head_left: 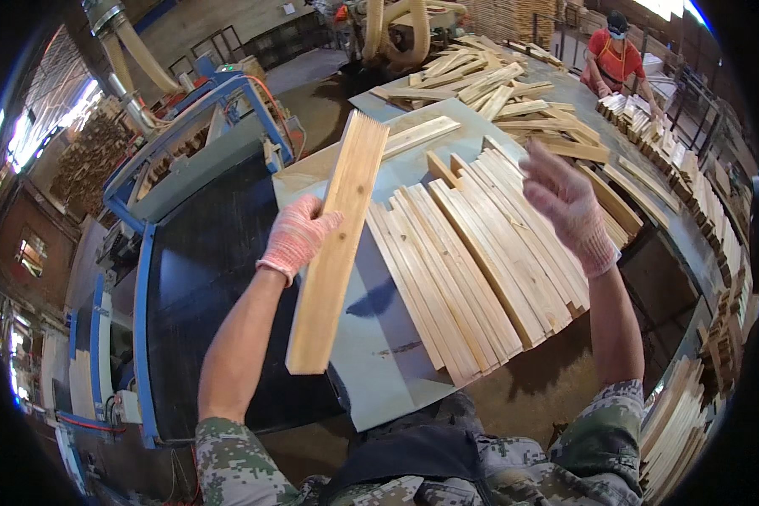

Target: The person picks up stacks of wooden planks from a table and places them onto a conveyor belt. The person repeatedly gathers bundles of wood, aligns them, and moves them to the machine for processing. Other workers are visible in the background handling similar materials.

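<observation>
My left hand (pixel 299 234), in a pink-and-white knit glove, grips a wooden board (pixel 352 190) around its middle. The board is held up at a slant over the left edge of a pale grey table (pixel 367 371), and its far end is cut into fine teeth. My right hand (pixel 567 205), gloved alike, is raised with fingers apart over the right side of the table, slightly blurred and holding nothing. Beneath and left of it, a row of narrow wooden strips (pixel 472 270) lies side by side on the table. Another strip (pixel 422 135) lies near the table's far edge.
Left of the table is a black conveyor belt (pixel 219 287) in a blue frame. A heap of loose wood pieces (pixel 514 93) covers the far surface. At the far right a person in red (pixel 617 59) handles a long row of strips (pixel 666 139). More wood stands at lower right.
</observation>
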Available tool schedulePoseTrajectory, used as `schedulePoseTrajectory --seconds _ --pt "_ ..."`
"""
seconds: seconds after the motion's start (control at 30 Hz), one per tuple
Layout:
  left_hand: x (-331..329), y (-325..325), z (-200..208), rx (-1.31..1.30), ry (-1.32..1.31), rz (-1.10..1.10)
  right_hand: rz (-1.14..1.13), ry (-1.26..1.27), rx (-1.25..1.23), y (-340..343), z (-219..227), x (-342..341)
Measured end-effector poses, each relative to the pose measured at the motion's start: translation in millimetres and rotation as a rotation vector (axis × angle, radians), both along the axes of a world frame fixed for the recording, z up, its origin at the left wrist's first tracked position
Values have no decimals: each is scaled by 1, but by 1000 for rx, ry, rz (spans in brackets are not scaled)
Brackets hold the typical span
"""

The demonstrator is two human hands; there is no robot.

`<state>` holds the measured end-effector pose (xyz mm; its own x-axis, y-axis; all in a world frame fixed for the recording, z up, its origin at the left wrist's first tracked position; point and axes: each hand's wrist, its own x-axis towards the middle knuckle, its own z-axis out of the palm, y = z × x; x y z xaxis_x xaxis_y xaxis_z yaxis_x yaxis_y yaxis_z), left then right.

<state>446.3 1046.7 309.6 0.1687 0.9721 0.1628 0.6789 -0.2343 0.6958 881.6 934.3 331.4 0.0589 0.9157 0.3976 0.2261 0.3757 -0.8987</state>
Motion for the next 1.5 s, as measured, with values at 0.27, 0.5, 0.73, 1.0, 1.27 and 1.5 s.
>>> schedulePoseTrajectory --seconds 0.27,0.5,0.73,1.0,1.27,1.5 --pt "-33 27 -67 -198 -139 201 48 47 -322 -21 -79 -2" --pt "-34 31 -77 -303 -217 255 17 -15 -387 -30 -88 0" --pt "-37 30 -95 -448 -340 256 24 -10 -405 -32 -97 12" --pt "-31 8 -142 -367 -254 273 -130 -63 -315 -8 -113 65" --pt "35 -4 -200 -311 -106 338 -619 -462 -446 58 -163 192" --pt "55 -49 -177 -733 -620 173 -609 -566 -727 59 -186 189"
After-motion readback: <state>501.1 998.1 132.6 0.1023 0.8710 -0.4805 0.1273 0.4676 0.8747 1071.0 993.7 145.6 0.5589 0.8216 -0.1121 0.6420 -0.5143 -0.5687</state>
